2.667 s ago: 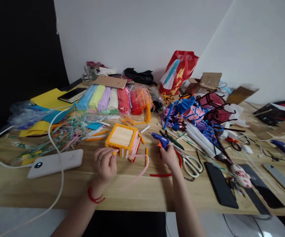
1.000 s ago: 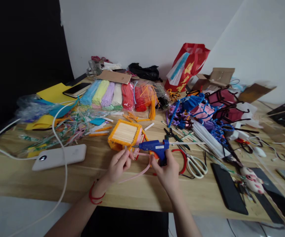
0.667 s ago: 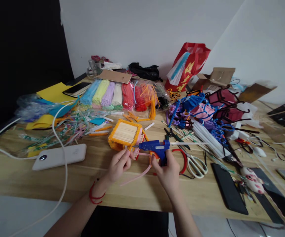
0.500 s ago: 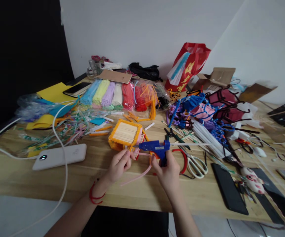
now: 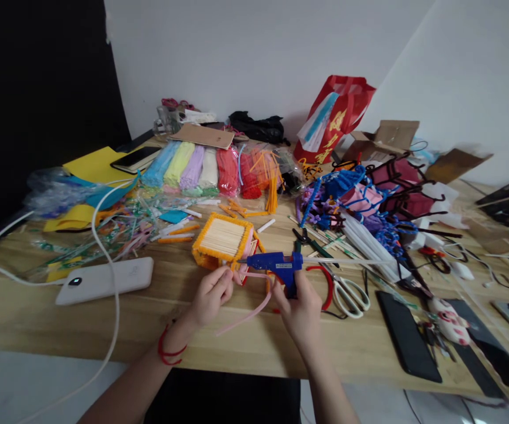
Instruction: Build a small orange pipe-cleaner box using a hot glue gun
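A small box of craft sticks [image 5: 224, 237], edged with orange pipe cleaner, sits on the table in front of me. My left hand [image 5: 212, 294] is closed in a pinch at its near right corner, on a pink pipe cleaner [image 5: 260, 306] that curves away to the right and down. Exactly how the fingertips grip is partly hidden. My right hand [image 5: 300, 309] is wrapped round the handle of a blue hot glue gun [image 5: 274, 261]. The gun's nozzle points left and touches or nearly touches that corner, and a long clear glue stick [image 5: 346, 260] protrudes from its back.
White-handled scissors [image 5: 351, 297] and red-handled pliers [image 5: 325, 288] lie right of my right hand. A white power bank [image 5: 104, 281] with a cable [image 5: 115, 306] is at left. Behind are bundled coloured pipe cleaners [image 5: 192, 168] and a red bag [image 5: 336, 121]. A phone [image 5: 406, 335] lies at right.
The view has shifted very slightly. Both hands, the glue gun and the box keep nearly the same positions.
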`<state>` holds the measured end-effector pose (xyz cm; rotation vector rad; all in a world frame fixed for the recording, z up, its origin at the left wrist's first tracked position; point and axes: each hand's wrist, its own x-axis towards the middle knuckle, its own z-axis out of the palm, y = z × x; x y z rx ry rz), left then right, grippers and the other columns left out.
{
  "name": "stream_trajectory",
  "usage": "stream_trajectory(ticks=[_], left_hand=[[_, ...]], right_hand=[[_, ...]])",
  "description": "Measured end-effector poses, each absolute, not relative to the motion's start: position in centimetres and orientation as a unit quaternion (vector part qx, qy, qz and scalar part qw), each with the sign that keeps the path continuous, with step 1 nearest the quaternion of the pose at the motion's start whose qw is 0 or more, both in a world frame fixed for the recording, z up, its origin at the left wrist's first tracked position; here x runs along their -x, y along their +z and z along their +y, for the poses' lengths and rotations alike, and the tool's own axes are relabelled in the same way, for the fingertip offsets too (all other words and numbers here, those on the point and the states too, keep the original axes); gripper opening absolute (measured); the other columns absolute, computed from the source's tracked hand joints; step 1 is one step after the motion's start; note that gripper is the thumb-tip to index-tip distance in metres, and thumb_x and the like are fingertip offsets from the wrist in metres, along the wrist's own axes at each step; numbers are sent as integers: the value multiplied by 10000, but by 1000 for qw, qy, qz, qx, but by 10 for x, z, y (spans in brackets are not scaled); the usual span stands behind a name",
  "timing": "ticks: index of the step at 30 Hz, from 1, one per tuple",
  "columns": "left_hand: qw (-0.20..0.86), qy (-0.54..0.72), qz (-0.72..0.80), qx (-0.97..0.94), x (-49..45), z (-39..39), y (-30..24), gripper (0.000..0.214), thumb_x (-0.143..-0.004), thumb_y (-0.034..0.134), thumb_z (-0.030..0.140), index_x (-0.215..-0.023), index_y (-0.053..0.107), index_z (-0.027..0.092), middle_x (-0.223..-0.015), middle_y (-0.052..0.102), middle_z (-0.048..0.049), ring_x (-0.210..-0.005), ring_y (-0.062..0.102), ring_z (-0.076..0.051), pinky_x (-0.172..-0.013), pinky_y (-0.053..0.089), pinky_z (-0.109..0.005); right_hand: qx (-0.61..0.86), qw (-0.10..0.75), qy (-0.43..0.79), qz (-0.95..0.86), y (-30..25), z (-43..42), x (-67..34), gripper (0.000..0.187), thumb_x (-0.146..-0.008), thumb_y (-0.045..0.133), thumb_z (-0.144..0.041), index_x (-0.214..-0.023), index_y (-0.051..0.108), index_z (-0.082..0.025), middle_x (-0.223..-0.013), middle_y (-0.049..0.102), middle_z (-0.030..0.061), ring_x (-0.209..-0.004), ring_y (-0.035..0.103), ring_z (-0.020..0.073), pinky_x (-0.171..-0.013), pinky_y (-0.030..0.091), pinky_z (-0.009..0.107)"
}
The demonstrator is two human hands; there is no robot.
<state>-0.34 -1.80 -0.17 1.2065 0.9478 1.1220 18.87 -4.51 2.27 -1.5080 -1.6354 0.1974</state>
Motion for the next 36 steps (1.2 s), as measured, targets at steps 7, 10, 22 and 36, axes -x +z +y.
stream_trajectory(ticks=[7, 10, 22, 36], left_hand=[[589, 482, 397, -513, 4, -17, -5, 460, -876, 458, 597, -752, 539, 161, -401, 307, 96, -369, 213, -57, -411, 145, -230], [587, 482, 396, -516, 4, -17, -5, 457, -882, 454, 590, -750, 540, 160, -403, 308, 94, -370, 213, -57, -412, 145, -230], [583, 483, 393, -522, 5, -16, -8, 433, -905, 439, 554, -763, 545, 159, -404, 314, 93, -374, 219, -59, -412, 153, -232], [589, 482, 386, -522, 7, -17, -8, 440, -906, 441, 557, -767, 544, 152, -404, 316, 99, -373, 213, -50, -414, 157, -225]], right_hand=[[604, 442, 67, -660, 19, -46, -191, 160, -874, 535, -355, -876, 580, -201, -620, 497, -22, -514, 435, 130, -505, 375, 234], [602, 447, 62, -659, 18, -46, -191, 131, -865, 541, -326, -834, 576, -203, -614, 496, -23, -514, 436, 127, -500, 363, 231], [605, 442, 50, -660, 19, -46, -191, 132, -864, 541, -317, -794, 548, -206, -601, 486, -30, -502, 412, 120, -498, 355, 226], [589, 444, -11, -675, 19, -46, -191, 125, -887, 527, -292, -808, 555, -199, -605, 506, -30, -501, 425, 115, -496, 351, 218]])
